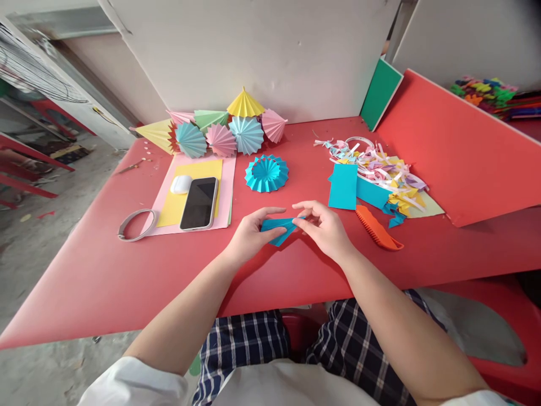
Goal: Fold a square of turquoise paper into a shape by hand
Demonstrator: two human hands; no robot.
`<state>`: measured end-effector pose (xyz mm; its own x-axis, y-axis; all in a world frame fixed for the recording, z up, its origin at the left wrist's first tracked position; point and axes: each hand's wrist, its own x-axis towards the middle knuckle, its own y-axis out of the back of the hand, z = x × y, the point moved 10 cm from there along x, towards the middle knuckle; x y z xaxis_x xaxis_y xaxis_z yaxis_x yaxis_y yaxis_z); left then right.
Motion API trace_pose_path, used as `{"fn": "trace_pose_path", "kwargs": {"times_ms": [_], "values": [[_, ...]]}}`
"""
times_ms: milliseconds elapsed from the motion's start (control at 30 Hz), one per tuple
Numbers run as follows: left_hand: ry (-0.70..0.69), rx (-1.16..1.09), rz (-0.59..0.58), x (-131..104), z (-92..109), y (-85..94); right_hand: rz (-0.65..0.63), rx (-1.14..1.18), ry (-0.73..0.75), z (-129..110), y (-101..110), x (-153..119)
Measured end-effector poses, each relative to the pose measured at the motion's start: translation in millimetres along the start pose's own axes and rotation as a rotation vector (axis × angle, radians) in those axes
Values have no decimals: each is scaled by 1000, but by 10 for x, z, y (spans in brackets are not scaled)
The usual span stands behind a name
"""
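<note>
Over the near part of the red table, both my hands hold a small blue piece of folded paper [279, 230]. My left hand [255, 230] pinches its left side, thumb lying across the front. At its upper right corner, the thumb and fingers of my right hand [322, 226] are closed on it. Just beyond my hands lies a round pleated blue paper rosette [267, 173]. To the right of my right hand are a blue paper rectangle [343, 187] and an orange folding cutter with a toothed edge [378, 228].
Several pleated paper umbrellas [222, 132] stand against the wall panel. A black-screened phone [199, 203] and a white earphone case [181, 184] rest on coloured paper sheets at left, beside a tape ring [136, 224]. Paper scraps [376, 166] lie before a red board [465, 152].
</note>
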<state>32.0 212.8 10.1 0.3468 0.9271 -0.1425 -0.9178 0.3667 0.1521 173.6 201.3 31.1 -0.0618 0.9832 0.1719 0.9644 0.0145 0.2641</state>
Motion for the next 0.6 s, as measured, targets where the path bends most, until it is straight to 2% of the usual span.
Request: {"fn": "trace_pose_path", "kwargs": {"times_ms": [367, 600], "values": [[7, 11, 4, -16, 21, 3, 80, 18, -11, -5, 113, 12], [3, 27, 12, -22, 19, 7, 59, 73, -40, 31, 94, 16]]}}
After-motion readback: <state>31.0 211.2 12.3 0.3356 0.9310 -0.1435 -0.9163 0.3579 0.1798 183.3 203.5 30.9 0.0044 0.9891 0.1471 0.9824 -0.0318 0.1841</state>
